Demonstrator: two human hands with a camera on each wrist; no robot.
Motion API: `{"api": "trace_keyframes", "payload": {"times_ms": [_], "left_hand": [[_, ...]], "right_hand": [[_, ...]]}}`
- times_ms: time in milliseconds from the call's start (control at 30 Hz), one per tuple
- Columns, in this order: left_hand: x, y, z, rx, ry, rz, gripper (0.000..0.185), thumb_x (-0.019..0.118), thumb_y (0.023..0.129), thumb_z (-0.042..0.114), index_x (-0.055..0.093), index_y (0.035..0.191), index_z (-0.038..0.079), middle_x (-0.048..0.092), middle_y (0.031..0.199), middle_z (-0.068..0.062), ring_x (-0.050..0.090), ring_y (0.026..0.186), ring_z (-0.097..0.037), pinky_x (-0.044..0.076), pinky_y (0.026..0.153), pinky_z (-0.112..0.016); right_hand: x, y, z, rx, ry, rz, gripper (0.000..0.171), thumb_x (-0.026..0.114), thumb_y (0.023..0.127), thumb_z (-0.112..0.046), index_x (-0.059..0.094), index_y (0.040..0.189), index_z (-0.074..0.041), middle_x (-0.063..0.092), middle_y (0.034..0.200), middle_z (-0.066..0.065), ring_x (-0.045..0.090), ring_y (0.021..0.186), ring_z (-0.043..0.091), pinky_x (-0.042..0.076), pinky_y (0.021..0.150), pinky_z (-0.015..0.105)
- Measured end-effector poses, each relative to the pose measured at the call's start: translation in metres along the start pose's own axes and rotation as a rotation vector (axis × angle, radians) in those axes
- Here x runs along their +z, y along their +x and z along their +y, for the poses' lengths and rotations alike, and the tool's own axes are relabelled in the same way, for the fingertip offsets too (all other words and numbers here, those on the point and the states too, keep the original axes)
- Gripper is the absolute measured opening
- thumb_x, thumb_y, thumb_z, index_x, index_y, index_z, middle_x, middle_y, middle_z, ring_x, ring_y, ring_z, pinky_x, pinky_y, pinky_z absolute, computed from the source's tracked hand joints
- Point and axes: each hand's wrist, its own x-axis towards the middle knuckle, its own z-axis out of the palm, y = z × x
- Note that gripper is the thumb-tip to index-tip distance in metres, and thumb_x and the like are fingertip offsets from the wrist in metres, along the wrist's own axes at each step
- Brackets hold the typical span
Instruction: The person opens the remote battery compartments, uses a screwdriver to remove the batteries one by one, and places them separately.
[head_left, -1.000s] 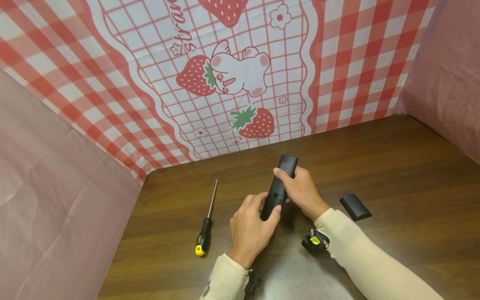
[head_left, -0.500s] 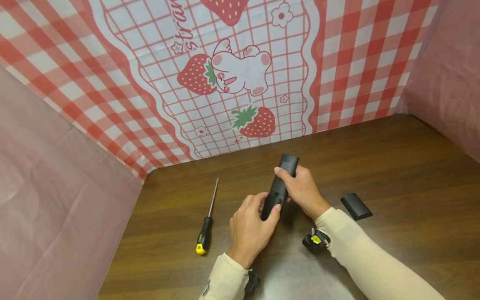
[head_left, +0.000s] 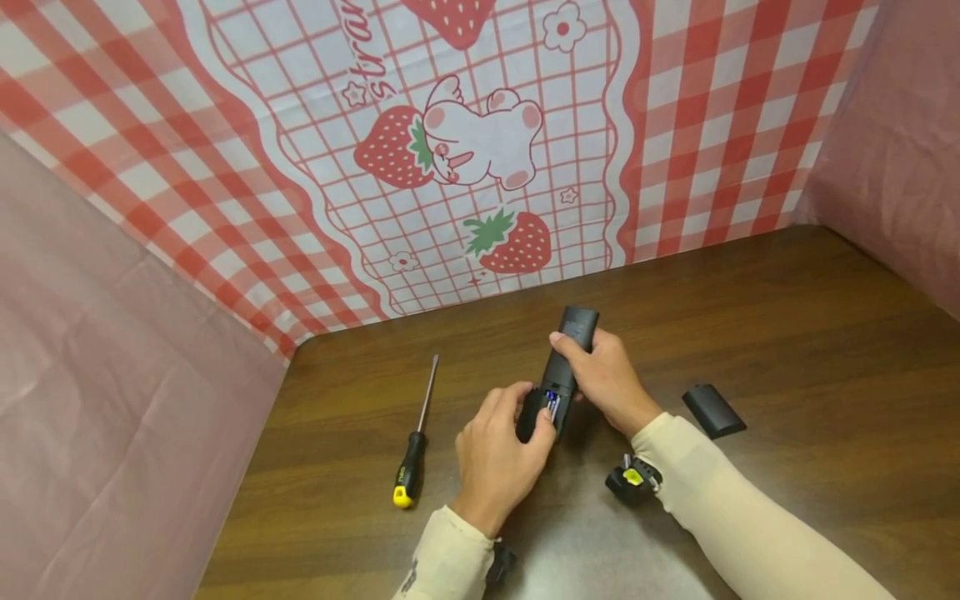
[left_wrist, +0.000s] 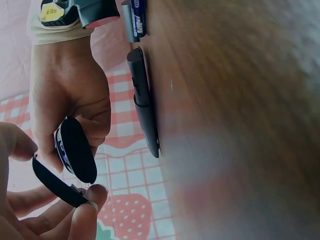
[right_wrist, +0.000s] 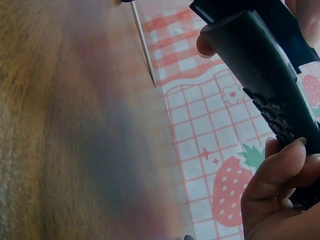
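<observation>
My right hand (head_left: 611, 379) grips the upper half of a black remote (head_left: 576, 327), held just above the wooden table (head_left: 787, 317) with its buttons facing down (right_wrist: 272, 112). My left hand (head_left: 498, 454) pinches the remote's thin black back cover (head_left: 528, 414) at the lower end. The cover stands lifted clear of the body (left_wrist: 57, 182), and blue-labelled batteries (head_left: 551, 402) show in the opened compartment. In the left wrist view the remote's rounded end (left_wrist: 80, 150) sits just above the cover.
A black-and-yellow screwdriver (head_left: 415, 442) lies left of my hands, tip pointing away. A second black cover-like piece (head_left: 712, 410) lies on the table to the right. A blue battery-like cylinder (left_wrist: 135, 17) lies near it. Checked strawberry cloth (head_left: 465, 167) walls the back and pink cloth the sides.
The back cover has come away from the remote's lower end in my left hand, baring the batteries. My right hand keeps its hold in the same place.
</observation>
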Motion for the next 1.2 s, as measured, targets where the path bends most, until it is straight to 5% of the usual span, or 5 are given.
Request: {"api": "trace_keyframes", "payload": {"times_ms": [533,767,1200], "left_hand": [[-0.009,-0.008,-0.001,0.313,0.111,0.077,0.035,0.071,0.083,0.027,0.074,0.118,0.024,0.066,0.096,0.002,0.062,0.063,-0.011,0.044,0.045,-0.023],[-0.016,-0.014,0.000,0.399,0.085,0.005,0.034,0.072,0.083,0.027,0.075,0.116,0.024,0.066,0.096,0.004,0.064,0.068,-0.005,0.043,0.045,-0.021],[-0.027,-0.024,0.008,0.404,0.070,-0.220,0.032,0.066,0.090,0.033,0.073,0.121,0.025,0.066,0.098,0.005,0.060,0.063,-0.007,0.044,0.047,-0.024]], "right_hand": [[-0.001,0.000,0.000,0.019,-0.005,0.021,0.043,0.063,0.097,-0.041,0.063,0.107,0.001,0.064,0.081,0.016,0.061,0.061,0.021,0.054,0.052,0.040],[-0.001,0.001,0.000,0.013,-0.013,0.023,0.040,0.062,0.098,-0.039,0.062,0.107,0.000,0.062,0.084,0.017,0.063,0.064,0.022,0.055,0.053,0.042],[0.000,0.002,0.000,0.015,-0.005,0.040,0.038,0.063,0.097,-0.038,0.063,0.104,-0.001,0.062,0.083,0.016,0.062,0.063,0.022,0.054,0.051,0.043]]}}
